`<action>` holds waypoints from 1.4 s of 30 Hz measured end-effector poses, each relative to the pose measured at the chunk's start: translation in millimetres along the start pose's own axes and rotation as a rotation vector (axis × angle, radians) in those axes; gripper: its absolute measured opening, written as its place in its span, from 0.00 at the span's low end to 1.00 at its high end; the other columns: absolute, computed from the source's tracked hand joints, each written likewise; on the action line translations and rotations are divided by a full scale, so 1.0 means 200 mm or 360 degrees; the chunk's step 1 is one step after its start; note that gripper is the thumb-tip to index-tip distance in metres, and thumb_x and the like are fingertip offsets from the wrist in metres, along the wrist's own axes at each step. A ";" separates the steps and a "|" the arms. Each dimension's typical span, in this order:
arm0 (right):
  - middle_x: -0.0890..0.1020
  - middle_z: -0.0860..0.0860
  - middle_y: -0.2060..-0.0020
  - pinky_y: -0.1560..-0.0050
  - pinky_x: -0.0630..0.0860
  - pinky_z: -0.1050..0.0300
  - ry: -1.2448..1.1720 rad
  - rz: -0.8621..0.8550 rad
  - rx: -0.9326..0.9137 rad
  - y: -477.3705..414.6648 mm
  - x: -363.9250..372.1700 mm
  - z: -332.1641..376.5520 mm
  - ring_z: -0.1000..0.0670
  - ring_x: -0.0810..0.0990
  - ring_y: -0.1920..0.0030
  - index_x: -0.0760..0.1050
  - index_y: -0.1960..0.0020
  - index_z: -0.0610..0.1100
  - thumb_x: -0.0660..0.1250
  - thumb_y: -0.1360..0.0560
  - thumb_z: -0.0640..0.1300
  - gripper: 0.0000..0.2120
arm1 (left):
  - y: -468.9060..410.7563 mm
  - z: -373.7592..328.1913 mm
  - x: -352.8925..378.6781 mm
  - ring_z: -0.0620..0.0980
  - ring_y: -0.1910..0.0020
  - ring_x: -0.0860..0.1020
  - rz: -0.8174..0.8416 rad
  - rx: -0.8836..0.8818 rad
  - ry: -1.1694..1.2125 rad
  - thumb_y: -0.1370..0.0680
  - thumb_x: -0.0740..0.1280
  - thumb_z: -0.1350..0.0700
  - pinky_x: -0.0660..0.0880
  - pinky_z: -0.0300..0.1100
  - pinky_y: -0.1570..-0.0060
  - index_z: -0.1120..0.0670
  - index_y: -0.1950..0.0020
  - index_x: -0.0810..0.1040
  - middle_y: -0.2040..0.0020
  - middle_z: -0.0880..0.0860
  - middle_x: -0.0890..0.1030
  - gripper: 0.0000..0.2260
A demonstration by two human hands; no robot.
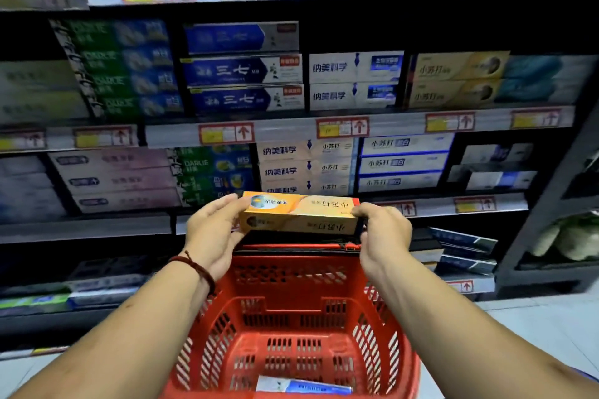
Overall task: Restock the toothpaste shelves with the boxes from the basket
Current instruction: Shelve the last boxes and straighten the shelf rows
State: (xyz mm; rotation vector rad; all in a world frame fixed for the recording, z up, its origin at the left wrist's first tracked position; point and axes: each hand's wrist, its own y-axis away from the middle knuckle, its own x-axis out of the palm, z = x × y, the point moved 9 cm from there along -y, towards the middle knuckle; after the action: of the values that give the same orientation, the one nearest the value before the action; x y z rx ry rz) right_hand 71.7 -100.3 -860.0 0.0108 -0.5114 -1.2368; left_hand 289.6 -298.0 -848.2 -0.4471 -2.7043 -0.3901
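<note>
Two hands carry one orange box [298, 214], level and lengthwise, just above the far rim of the red basket [291, 272] and in front of the lower shelves. The left hand [210, 230] takes the box's left end, its grip a pinch with the fingers laid on top and the thumb below. The right hand [384, 230] wraps the right end, its grip curled over the top edge. The print on the box reads upside down to the wearer.

Step in hand, as judged: shelving this box. The likeliest home is the stack of yellow boxes [453, 81] on the middle shelf, to the upper right, which look like the same product. The box should be turned so that its lettering stands upright and faces the aisle. It should then be slid in flush with its neighbours, held by the ends so that the fingers do not catch the stack.

Not resolved: the depth of free space above and behind that stack; the left-hand shelves, blurred; the dark bottom shelves. The basket's near side is cut off by the frame. One blue-and-white box [304, 387] lies on its floor; whether others remain cannot be told.
</note>
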 end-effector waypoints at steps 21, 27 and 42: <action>0.85 0.47 0.45 0.51 0.85 0.47 0.0738 0.1012 0.0103 0.18 0.38 -0.02 0.47 0.85 0.50 0.70 0.30 0.53 0.71 0.30 0.40 0.30 | 0.04 0.13 0.26 0.56 0.54 0.85 0.0405 -0.0268 -0.0307 0.36 0.81 0.62 0.80 0.46 0.58 0.62 0.35 0.79 0.47 0.60 0.86 0.31; 0.81 0.38 0.42 0.52 0.83 0.42 0.0678 0.1405 0.0098 0.24 0.39 -0.03 0.39 0.85 0.52 0.72 0.30 0.62 0.72 0.29 0.30 0.36 | 0.13 0.13 0.35 0.56 0.50 0.87 0.0597 -0.0260 -0.0347 0.33 0.76 0.70 0.84 0.50 0.54 0.59 0.33 0.76 0.48 0.60 0.87 0.29; 0.86 0.41 0.52 0.55 0.73 0.54 0.0202 0.0432 -0.0247 -0.17 0.03 0.31 0.46 0.81 0.55 0.79 0.45 0.38 0.79 0.30 0.42 0.17 | 0.02 -0.24 0.34 0.58 0.47 0.85 0.0111 0.0387 -0.0221 0.23 0.73 0.63 0.82 0.48 0.48 0.59 0.46 0.82 0.48 0.62 0.86 0.07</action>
State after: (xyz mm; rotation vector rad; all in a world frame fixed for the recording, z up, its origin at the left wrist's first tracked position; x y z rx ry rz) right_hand 19.5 -100.8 -812.0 -0.1081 -0.2943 -0.9992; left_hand 245.6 -293.0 -776.5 -0.5128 -2.8119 -0.0093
